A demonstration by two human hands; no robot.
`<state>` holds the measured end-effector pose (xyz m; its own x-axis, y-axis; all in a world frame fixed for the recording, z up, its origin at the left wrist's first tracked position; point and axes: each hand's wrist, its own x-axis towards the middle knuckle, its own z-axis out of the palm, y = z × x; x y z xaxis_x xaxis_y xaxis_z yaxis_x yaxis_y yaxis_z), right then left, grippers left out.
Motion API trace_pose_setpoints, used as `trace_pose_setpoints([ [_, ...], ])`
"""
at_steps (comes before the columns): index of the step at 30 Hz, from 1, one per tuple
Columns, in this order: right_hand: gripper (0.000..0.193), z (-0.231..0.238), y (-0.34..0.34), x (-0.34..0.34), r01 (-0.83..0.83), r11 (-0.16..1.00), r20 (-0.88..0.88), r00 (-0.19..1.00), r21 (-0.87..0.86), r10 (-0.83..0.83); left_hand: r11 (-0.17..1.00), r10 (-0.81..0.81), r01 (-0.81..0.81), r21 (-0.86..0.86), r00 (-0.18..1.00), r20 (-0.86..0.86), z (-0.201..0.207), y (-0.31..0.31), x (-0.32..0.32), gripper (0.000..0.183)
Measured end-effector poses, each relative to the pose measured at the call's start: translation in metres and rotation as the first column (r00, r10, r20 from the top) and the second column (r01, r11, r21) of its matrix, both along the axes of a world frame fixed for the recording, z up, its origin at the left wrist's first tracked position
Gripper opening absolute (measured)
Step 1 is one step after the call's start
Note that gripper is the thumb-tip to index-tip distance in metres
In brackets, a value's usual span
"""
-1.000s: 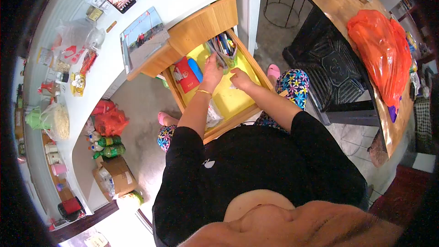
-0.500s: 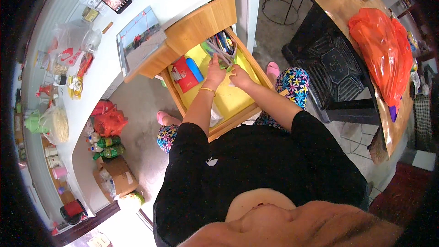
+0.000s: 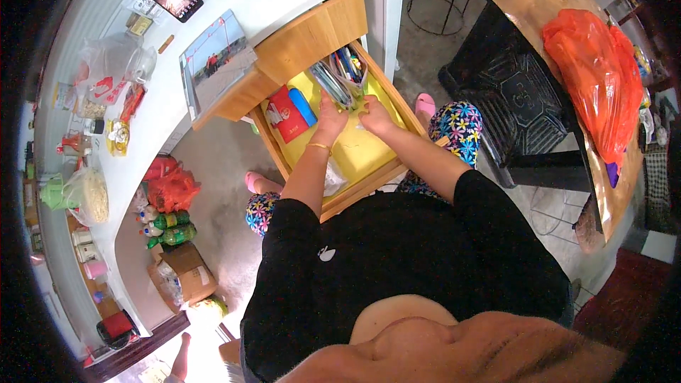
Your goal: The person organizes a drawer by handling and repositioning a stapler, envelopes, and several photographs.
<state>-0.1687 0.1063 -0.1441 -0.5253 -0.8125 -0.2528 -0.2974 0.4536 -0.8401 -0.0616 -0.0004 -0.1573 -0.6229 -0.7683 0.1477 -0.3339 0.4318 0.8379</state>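
Yellow-bottomed wooden drawer (image 3: 360, 154): bundle of flat items (image 3: 330, 81) lies just ahead of the fingers, beside the pen holder (image 3: 362, 81). Left hand (image 3: 332, 120) at its left side, right hand (image 3: 376, 116) near its closer end; I can't make out any grip.

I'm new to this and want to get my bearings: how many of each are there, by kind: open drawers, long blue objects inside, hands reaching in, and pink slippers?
Open drawer: 1
Long blue object: 1
Hands: 2 (left hand, right hand)
Pink slippers: 2 (left slipper, right slipper)
Total: 6
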Motion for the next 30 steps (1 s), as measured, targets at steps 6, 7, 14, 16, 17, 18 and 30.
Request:
trace_pose_setpoints([
  [6,0.057,0.001,0.003,-0.001,0.012,0.999,-0.026,1.000,-0.041,-0.013,0.998,-0.012,0.022,0.058,0.988,-0.154,0.016,0.017,-0.005,0.079],
  [7,0.057,0.001,0.003,-0.001,0.014,0.999,-0.025,1.000,-0.040,-0.015,0.998,-0.015,0.024,0.059,0.988,-0.153,0.018,0.019,-0.007,0.079],
  [14,0.057,0.001,0.003,-0.003,-0.006,1.000,0.005,1.000,-0.019,0.006,0.974,0.204,-0.215,0.067,0.969,0.140,0.032,0.028,-0.014,0.058],
  [16,0.057,0.002,0.002,-0.002,-0.005,1.000,0.005,1.000,-0.008,0.005,0.964,0.226,-0.251,0.082,0.945,0.238,0.037,0.029,-0.012,0.049],
  [17,0.057,0.002,0.002,-0.002,-0.002,1.000,0.004,1.000,-0.010,0.002,0.965,0.240,-0.260,0.030,0.923,0.301,0.035,0.028,-0.011,0.040],
  [18,0.056,0.001,0.002,-0.003,0.002,1.000,0.003,1.000,-0.012,-0.002,0.964,0.255,-0.265,-0.023,0.897,0.362,0.034,0.027,-0.009,0.033],
  [30,0.052,0.044,0.013,0.004,-0.254,0.959,-0.151,0.950,0.129,0.272,0.987,-0.137,0.159,0.014,0.802,0.581,0.056,0.078,0.016,0.031],
])
